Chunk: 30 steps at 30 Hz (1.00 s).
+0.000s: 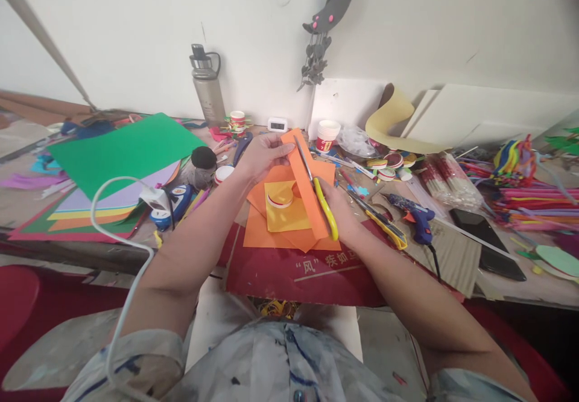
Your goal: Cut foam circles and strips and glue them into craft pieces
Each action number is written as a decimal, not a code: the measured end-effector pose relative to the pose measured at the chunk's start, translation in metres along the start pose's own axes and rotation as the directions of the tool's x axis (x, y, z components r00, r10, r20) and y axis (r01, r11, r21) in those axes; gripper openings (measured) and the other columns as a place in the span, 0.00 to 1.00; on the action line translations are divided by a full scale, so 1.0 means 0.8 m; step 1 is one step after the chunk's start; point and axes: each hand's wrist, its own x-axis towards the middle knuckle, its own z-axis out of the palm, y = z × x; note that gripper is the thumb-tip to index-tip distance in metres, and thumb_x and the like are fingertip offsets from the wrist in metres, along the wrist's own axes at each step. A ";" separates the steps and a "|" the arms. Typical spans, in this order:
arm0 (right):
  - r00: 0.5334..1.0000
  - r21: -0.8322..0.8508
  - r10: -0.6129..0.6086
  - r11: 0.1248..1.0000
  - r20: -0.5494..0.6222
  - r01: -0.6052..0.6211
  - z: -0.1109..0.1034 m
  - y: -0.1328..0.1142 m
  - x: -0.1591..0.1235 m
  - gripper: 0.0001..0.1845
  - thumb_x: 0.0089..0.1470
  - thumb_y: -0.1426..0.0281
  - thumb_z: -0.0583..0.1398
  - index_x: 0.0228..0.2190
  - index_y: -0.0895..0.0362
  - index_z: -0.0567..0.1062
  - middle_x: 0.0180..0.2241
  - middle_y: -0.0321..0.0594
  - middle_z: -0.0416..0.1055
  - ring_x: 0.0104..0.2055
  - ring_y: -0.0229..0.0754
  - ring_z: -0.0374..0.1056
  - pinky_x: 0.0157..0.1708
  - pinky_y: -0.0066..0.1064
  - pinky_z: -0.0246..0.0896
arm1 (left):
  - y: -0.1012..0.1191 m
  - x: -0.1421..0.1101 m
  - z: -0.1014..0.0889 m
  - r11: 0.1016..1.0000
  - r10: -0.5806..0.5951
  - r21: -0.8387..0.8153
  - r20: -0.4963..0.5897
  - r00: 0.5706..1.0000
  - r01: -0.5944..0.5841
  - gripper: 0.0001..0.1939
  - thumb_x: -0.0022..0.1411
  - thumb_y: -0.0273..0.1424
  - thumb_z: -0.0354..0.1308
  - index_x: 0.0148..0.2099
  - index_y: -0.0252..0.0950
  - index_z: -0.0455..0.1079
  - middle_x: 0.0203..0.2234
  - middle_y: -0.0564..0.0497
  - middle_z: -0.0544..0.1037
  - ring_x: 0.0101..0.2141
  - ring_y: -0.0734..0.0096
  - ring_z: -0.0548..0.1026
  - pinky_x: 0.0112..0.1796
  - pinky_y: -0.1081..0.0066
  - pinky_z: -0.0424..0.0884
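Note:
My left hand (268,156) pinches the upper end of an orange paper strip (304,185). Closed around the yellow handle of a pair of scissors (324,207) is my right hand (338,206). The scissors' blades lie along the strip and point up toward its far end; whether they are cutting into it I cannot tell. Below the strip, a yellow-orange paper square (283,221) rests on larger orange sheets (253,233). A small round piece with a white and red rim (279,197) sits on the square.
A red board (289,272) lies under the papers. To the right are a utility knife (384,224), a glue gun (418,218) and a black phone (488,245). Green sheets (122,148) cover the left side. A bottle (208,88) and paper cups (327,136) stand at the back.

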 end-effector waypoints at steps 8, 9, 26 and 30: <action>0.999 -0.054 -0.033 0.998 0.004 0.033 -0.002 -0.003 0.000 0.09 0.61 0.62 0.61 0.40 0.52 0.77 0.39 0.44 0.82 0.44 0.53 0.76 0.47 0.43 0.73 | 0.003 0.000 0.000 1.000 -0.001 0.021 0.040 0.999 0.000 0.26 0.40 0.42 0.87 0.34 0.32 0.81 0.26 0.51 0.82 0.25 0.77 0.76 0.30 0.73 0.74; 0.999 -0.054 -0.037 0.998 0.003 0.037 -0.002 -0.003 0.000 0.09 0.61 0.62 0.61 0.40 0.52 0.77 0.39 0.43 0.82 0.43 0.52 0.76 0.46 0.43 0.73 | 0.003 -0.001 0.000 1.000 -0.003 0.026 0.045 0.999 0.001 0.26 0.40 0.42 0.87 0.33 0.32 0.80 0.26 0.51 0.82 0.25 0.77 0.76 0.30 0.73 0.73; 1.000 -0.108 0.007 0.994 -0.003 -0.007 -0.003 -0.005 0.001 0.08 0.63 0.64 0.59 0.41 0.53 0.77 0.36 0.43 0.82 0.40 0.49 0.77 0.39 0.36 0.69 | -0.001 0.001 0.000 0.999 0.038 0.027 0.061 0.997 -0.039 0.30 0.36 0.46 0.87 0.36 0.32 0.84 0.27 0.50 0.83 0.25 0.77 0.78 0.28 0.76 0.78; 1.000 -0.073 0.009 0.997 -0.001 -0.009 -0.002 -0.008 0.001 0.11 0.62 0.65 0.60 0.44 0.54 0.78 0.38 0.42 0.84 0.43 0.51 0.78 0.43 0.37 0.71 | 0.000 -0.001 0.000 0.999 0.033 0.033 0.055 0.998 -0.035 0.29 0.37 0.45 0.87 0.35 0.32 0.84 0.27 0.50 0.83 0.25 0.78 0.78 0.28 0.76 0.78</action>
